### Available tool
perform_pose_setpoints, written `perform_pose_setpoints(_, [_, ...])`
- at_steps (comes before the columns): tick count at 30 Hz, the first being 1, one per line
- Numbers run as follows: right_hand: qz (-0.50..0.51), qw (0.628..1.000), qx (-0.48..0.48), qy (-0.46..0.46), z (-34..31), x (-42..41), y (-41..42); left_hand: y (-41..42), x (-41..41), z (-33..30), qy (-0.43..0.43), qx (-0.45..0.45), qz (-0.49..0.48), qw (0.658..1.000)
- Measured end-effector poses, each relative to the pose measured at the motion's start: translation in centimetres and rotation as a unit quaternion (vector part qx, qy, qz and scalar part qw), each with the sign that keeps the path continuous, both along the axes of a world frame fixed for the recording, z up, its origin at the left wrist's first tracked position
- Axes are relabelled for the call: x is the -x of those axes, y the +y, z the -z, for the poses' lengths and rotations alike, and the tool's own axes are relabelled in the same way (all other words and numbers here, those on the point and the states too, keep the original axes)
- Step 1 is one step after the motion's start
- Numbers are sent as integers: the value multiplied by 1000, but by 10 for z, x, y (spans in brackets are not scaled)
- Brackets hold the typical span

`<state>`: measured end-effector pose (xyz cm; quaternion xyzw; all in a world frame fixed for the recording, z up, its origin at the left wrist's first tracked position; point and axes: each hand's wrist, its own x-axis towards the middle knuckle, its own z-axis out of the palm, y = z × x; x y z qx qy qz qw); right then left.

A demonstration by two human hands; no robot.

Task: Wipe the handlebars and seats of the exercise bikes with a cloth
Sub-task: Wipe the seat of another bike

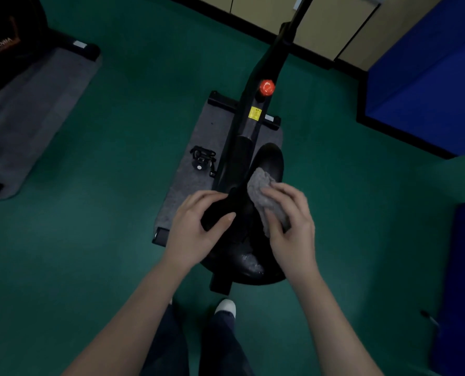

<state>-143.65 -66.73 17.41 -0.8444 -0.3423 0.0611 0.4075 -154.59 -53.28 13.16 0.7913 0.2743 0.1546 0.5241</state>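
Note:
A black exercise bike (pixel 255 104) stands right below me on a grey mat (pixel 196 147). Its black seat (pixel 242 240) lies between my hands, and its rear part looks wet and shiny. My left hand (pixel 196 226) grips the left side of the seat's narrow front, thumb on top. My right hand (pixel 291 221) holds a grey cloth (pixel 263 191) and presses it against the right side of the seat. The handlebars are out of view beyond the top edge.
A red knob (pixel 267 87) and a yellow sticker (pixel 255 113) sit on the bike frame, with a pedal (pixel 202 157) to its left. Another machine on a grey mat (pixel 30 109) stands at the left. Blue pads (pixel 426 85) lie at the right. My feet (pixel 225 308) stand behind the seat.

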Motion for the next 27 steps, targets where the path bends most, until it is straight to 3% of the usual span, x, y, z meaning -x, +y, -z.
perform_pose_setpoints(3, [28,999,13,11,0,16,-1,0,0,0,-1,-1,-1,1000])
perform_pose_setpoints(7, [-30,999,33,-2,-1,36,-21,0,0,0,-1,-2,1,1000])
perform_pose_setpoints(12, [64,997,39,-23,-1,22,-24,0,1,0,0,5,2,1000])
perform_pose_setpoints(18, [-25,998,36,-47,3,38,-35,0,1,3,-5,-5,6,1000])
perform_pose_setpoints(22, [76,995,39,-46,7,30,-45,0,1,3,1,6,3,1000])
perform_pose_setpoints(25, [151,988,18,6,11,10,-33,1,2,3,2,5,4,1000])
perform_pose_setpoints(27, [167,982,6,87,14,-12,-22,1,1,2,1,9,5,1000])
